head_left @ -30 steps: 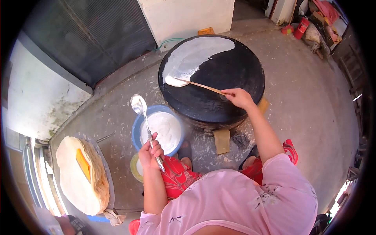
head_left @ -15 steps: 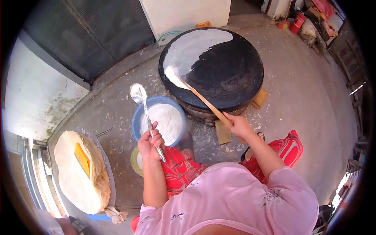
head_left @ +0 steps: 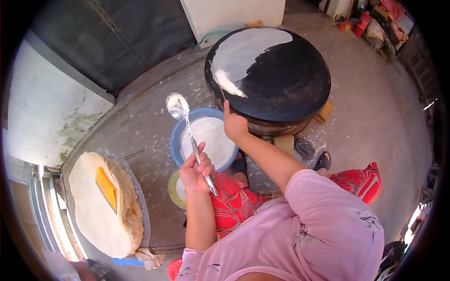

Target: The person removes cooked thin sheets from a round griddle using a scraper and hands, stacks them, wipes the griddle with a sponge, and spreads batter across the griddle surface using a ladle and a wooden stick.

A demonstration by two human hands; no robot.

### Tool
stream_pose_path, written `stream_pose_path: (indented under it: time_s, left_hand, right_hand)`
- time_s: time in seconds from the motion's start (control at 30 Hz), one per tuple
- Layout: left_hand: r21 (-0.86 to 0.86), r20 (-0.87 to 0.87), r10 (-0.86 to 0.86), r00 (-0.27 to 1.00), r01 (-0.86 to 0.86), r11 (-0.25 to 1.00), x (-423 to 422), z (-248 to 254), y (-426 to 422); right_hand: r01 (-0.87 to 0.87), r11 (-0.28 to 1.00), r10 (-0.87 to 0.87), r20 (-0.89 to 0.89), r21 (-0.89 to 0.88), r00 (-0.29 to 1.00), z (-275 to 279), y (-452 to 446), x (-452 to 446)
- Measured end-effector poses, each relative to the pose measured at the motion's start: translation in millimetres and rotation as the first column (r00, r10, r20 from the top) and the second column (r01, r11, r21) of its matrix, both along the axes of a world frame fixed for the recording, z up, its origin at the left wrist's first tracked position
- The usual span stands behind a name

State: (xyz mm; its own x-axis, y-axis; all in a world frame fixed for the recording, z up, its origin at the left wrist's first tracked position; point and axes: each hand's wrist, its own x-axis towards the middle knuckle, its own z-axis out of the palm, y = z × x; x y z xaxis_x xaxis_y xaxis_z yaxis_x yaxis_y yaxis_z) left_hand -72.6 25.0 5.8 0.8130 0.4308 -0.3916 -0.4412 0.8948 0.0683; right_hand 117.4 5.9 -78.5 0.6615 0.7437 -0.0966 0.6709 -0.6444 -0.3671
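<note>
My left hand [head_left: 197, 171] is closed around the handle of a metal ladle [head_left: 178, 107], whose batter-smeared bowl points up beside a blue basin [head_left: 174, 140] of white batter [head_left: 211, 138]. In my right hand [head_left: 236, 125] is a wooden spreader [head_left: 222, 93], its handle mostly covered by the hand and one finger stretched along it. White batter [head_left: 229, 85] is heaped at the spreader's head, on the near left rim of a large round black griddle [head_left: 295, 77]. A thin pale batter layer [head_left: 246, 49] covers the griddle's far left part; the rest is bare black.
A stack of thin flat pancakes [head_left: 101, 220] with an orange scraper-like piece [head_left: 107, 187] on top stands at the left. A yellow-green bowl [head_left: 176, 189] sits beside the basin. Yellowish blocks [head_left: 325, 112] lie by the griddle's base. A dark door [head_left: 112, 42] is behind.
My right hand has moved left and forward, swinging the spreader's handle toward the griddle's left edge. The batter heap now lies more slanted along the rim. The view has shifted slightly.
</note>
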Motion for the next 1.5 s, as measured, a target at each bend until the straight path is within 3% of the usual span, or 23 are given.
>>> stream_pose_path:
  time_s: [0.1, 0.17, 0.3, 0.37, 0.43, 0.5, 0.6, 0.7, 0.73, 0.83, 0.9, 0.97, 1.03, 1.1, 1.13, 1.27, 1.37, 1.43, 1.5]
  left_hand:
    - [-0.002, 0.018, 0.019, 1.000, -0.019, 1.000, -4.9, 0.8, 0.3]
    - [0.037, 0.001, 0.028, 1.000, -0.028, 0.999, -4.1, -0.5, 1.7]
    - [0.063, -0.063, 0.065, 0.996, -0.061, 0.996, -4.6, 0.3, 0.1]
    - [0.043, -0.081, 0.074, 0.994, -0.070, 0.997, -2.3, 7.8, -1.4]
    - [0.016, -0.098, 0.071, 0.993, -0.070, 0.997, -7.3, 7.7, -1.8]
    - [0.049, -0.027, 0.037, 0.999, -0.036, 0.998, -9.9, -1.1, 2.1]
    - [0.109, -0.068, 0.059, 0.996, -0.051, 0.993, -8.0, 0.6, -0.5]
    - [0.100, -0.068, 0.044, 0.997, -0.037, 0.994, -6.3, -0.1, -1.1]
    - [0.106, -0.069, 0.042, 0.997, -0.034, 0.994, -5.3, 0.2, -0.5]
    - [0.090, -0.051, 0.010, 0.999, -0.005, 0.996, -6.4, 1.5, -2.2]
    - [0.131, -0.127, 0.057, 0.990, -0.040, 0.991, -5.8, 3.3, -3.1]
    - [0.126, -0.094, 0.050, 0.994, -0.038, 0.991, -7.5, -0.9, -3.2]
    - [0.117, -0.118, 0.083, 0.990, -0.070, 0.991, -5.3, 1.9, -3.7]
    - [0.112, -0.115, 0.083, 0.990, -0.070, 0.991, -3.7, 4.0, -3.7]
    - [0.098, -0.109, 0.082, 0.991, -0.071, 0.993, -4.8, 3.5, -4.3]
    - [0.131, -0.108, 0.053, 0.993, -0.039, 0.991, -3.7, -0.4, -1.7]
    - [0.122, -0.114, 0.071, 0.991, -0.057, 0.991, -2.1, -1.2, -4.5]
    - [0.110, -0.115, 0.061, 0.991, -0.048, 0.993, 0.1, 1.0, -4.2]
    - [0.120, -0.123, 0.060, 0.991, -0.045, 0.992, 0.8, 2.8, -4.7]
  right_hand:
    - [0.061, 0.992, -0.063, 0.012, 0.115, 0.998, 4.3, -48.3, -21.6]
    - [0.149, 0.980, -0.122, -0.191, 0.132, 0.974, 25.6, -76.8, -40.6]
    - [0.011, 0.994, -0.004, -0.061, 0.108, 0.998, 3.6, -29.6, -27.1]
    - [0.116, 0.993, -0.116, -0.026, -0.021, 0.993, -6.4, -7.0, -15.1]
    - [0.165, 0.985, -0.164, -0.029, 0.048, 0.986, -8.7, -31.4, -18.2]
    - [0.225, 0.970, -0.205, -0.193, 0.089, 0.960, 19.1, -70.4, -39.3]
    - [0.197, 0.976, -0.171, -0.240, 0.088, 0.956, 25.7, -83.1, -62.6]
    - [0.120, 0.992, -0.113, -0.140, 0.045, 0.984, -3.9, -44.6, -44.9]
    - [0.189, 0.980, -0.182, -0.117, 0.058, 0.976, -4.3, -40.7, -36.2]
    - [0.313, 0.941, -0.287, -0.187, 0.127, 0.940, -7.3, -78.9, -40.2]
    - [0.319, 0.940, -0.283, -0.250, 0.118, 0.926, 15.7, -103.7, -54.5]
    - [0.227, 0.968, -0.192, -0.276, 0.104, 0.942, 16.9, -108.6, -66.5]
    - [0.156, 0.968, -0.117, -0.198, 0.196, 0.973, -9.6, -88.0, -57.3]
    - [0.205, 0.973, -0.191, -0.126, 0.109, 0.973, -15.6, -71.8, -40.8]
    - [0.282, 0.956, -0.267, -0.160, 0.084, 0.950, -12.0, -80.1, -33.2]
    - [0.322, 0.942, -0.300, -0.188, 0.098, 0.935, -1.7, -133.6, -45.0]
    - [0.260, 0.959, -0.231, -0.229, 0.109, 0.946, -2.2, -129.0, -57.9]
    - [0.081, 0.995, -0.077, -0.065, 0.057, 0.995, -13.8, -113.2, -49.8]
    - [0.172, 0.982, -0.168, -0.059, 0.072, 0.984, -16.2, -122.2, -37.5]
